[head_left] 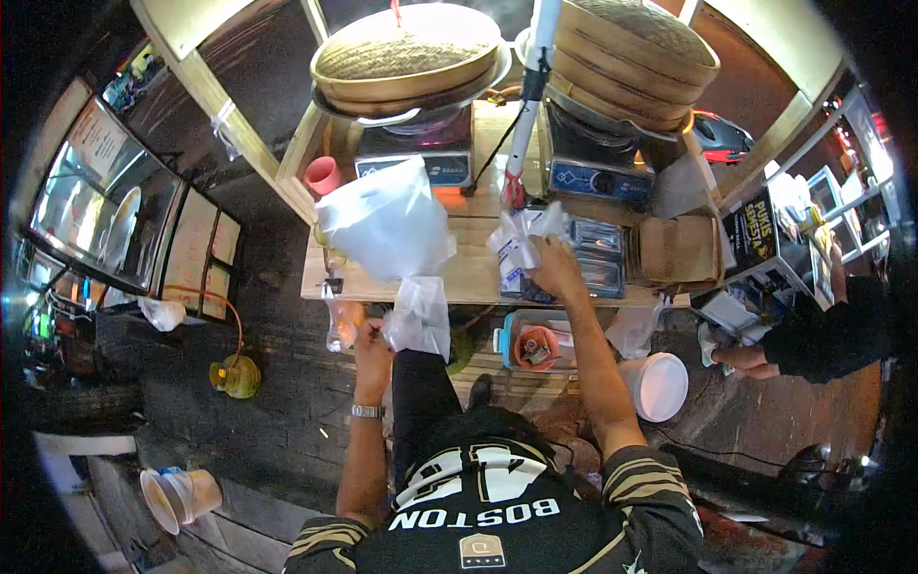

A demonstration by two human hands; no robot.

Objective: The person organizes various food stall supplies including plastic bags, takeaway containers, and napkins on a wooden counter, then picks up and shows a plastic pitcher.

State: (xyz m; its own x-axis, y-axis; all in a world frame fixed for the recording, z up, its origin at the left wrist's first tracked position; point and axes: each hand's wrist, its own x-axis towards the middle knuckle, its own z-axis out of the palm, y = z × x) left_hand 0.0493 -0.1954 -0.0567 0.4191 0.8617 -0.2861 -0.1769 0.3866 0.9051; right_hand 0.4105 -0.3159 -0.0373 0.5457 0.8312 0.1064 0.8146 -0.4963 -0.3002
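My left hand is below the table's front edge, with its fingers curled in. It is between a small clear bag with an orange glow and a translucent plastic bag hanging over the edge. What its fingers pinch is too small to make out. Over the table, my right hand closes on a crumpled white plastic wrapper with blue print. Just right of that hand lie dark, clear-wrapped packs. A large stack of white plastic bags covers the table's left part.
Two round bamboo steamers stand on stoves behind a white pole. Brown paper lies at right, a pink cup at left. Below are a blue container and white bucket. Another person is at right.
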